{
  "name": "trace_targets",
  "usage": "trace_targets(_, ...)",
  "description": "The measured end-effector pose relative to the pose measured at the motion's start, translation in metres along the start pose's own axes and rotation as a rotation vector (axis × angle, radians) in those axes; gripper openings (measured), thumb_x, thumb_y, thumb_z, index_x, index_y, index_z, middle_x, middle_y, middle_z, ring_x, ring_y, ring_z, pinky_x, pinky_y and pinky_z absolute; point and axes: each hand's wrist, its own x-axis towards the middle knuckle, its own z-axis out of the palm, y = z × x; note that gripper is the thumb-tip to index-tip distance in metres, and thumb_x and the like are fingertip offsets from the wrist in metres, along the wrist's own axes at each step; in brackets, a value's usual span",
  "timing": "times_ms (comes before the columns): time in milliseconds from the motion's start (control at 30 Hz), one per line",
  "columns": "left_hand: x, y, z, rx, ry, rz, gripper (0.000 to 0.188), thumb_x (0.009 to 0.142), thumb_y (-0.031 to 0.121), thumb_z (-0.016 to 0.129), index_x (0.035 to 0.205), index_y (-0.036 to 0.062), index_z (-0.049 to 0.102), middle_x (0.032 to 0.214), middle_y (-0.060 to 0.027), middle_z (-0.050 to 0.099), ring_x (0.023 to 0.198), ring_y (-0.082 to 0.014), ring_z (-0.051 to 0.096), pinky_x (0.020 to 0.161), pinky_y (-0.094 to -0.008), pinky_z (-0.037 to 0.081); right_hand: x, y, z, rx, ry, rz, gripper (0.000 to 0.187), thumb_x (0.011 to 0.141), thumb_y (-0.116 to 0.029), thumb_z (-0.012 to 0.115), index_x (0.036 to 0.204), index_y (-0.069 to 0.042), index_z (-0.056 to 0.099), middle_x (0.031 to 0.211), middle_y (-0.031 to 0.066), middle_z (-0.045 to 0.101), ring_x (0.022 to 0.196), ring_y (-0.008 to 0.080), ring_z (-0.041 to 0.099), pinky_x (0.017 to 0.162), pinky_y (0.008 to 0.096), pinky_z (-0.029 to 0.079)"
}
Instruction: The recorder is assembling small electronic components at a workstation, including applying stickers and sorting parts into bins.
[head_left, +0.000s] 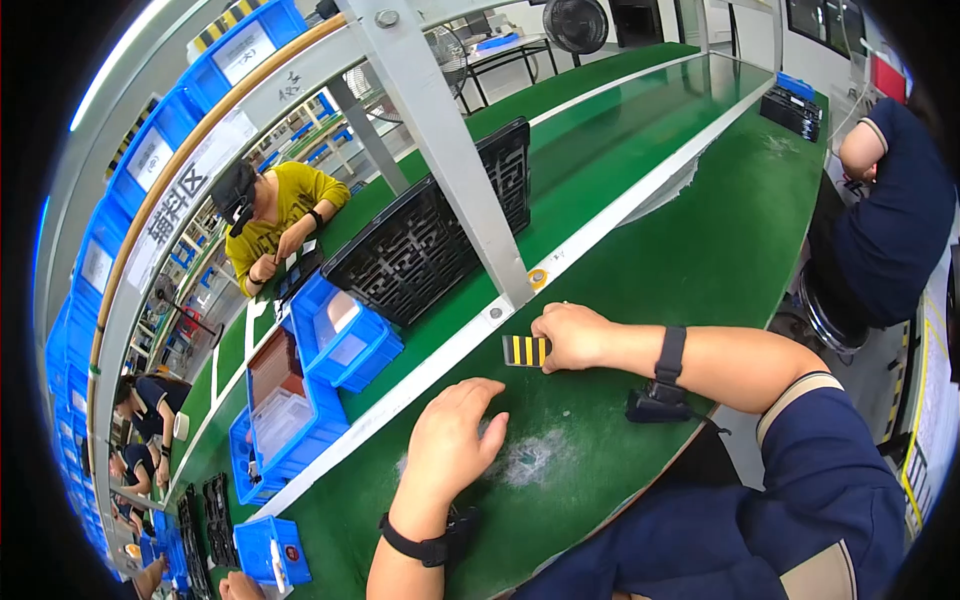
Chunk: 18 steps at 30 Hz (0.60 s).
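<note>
My right hand (577,336) reaches over the green worktop (610,450) and grips a small rectangular block with black and yellow diagonal stripes (524,351). Its fingers are closed at the block's right end; part of the grip is turned away from view. To the left and nearer to me, my left hand (450,436) is held low over the worktop with fingers stretched and thumb apart, holding nothing. A whitish scuffed patch (535,458) marks the surface beside it. Dark straps circle both my wrists.
A metal post (440,130) rises from the white rail (600,235) just beyond my hands. Behind it leans a black lattice tray (395,250). Blue bins (365,355) stand at left. A co-worker in yellow (290,205) works across the bench; another person (890,210) sits at right.
</note>
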Motion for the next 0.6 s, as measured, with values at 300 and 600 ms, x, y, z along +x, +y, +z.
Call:
trace_targets(300,0.008,0.0,0.046,-0.06,0.05,-0.201,0.055,0.074,0.004,0.066,0.126,0.0049,0.048,0.088,-0.0147,0.067,0.085,-0.0336,0.063,0.077,-0.0419,0.05,-0.025,-0.028,0.026,0.042,0.288,-0.5,0.01,0.068,-0.012,0.067,0.075,-0.006,0.063,0.082,0.0117,0.056,0.083,0.0312,0.057,0.075,0.0423,0.048)
trace_targets(600,0.001,0.001,0.056,-0.098,0.065,-0.266,0.048,0.079,0.004,0.061,0.126,0.0083,0.049,0.089,-0.0133,0.066,0.083,-0.0326,0.064,0.075,-0.0398,0.051,-0.037,-0.008,0.026,0.205,0.077,-0.404,0.019,0.077,-0.018,0.064,0.092,-0.006,0.066,0.09,0.0131,0.062,0.089,0.0328,0.06,0.08,0.0429,0.048)
